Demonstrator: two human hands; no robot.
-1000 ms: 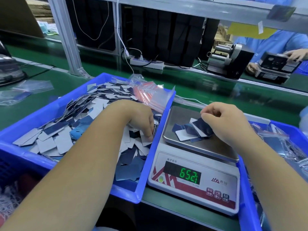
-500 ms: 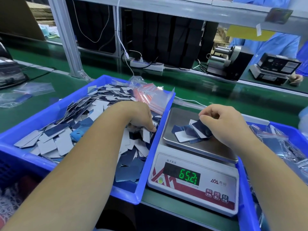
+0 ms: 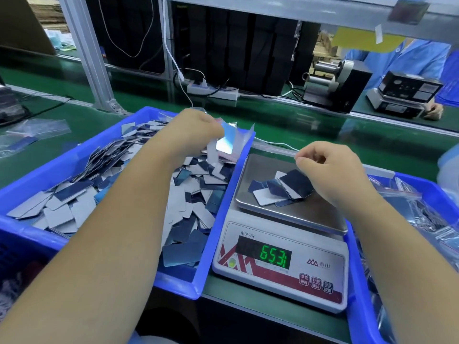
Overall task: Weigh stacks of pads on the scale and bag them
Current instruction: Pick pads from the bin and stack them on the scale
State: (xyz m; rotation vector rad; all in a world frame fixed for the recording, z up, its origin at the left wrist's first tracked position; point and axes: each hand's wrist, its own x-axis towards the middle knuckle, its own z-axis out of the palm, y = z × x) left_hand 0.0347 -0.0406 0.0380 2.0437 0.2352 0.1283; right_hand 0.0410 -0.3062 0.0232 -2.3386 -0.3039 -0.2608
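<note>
1. A clear bag (image 3: pixel 227 141) is pinched by the left hand (image 3: pixel 196 130) over the far end of the blue bin (image 3: pixel 206 249) of loose pads.
2. The right hand (image 3: pixel 330 172) is curled over the pads (image 3: pixel 285 189) on the scale (image 3: pixel 280 256); contact seems likely but is hidden.
3. 653 is displayed.

Head camera looks down, close over scale (image 3: pixel 280 247).

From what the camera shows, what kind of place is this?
Most likely a factory packing line. A digital scale sits between blue bins, one full of loose pads, on a long green bench, and a worker in a blue coat stands opposite.
</note>
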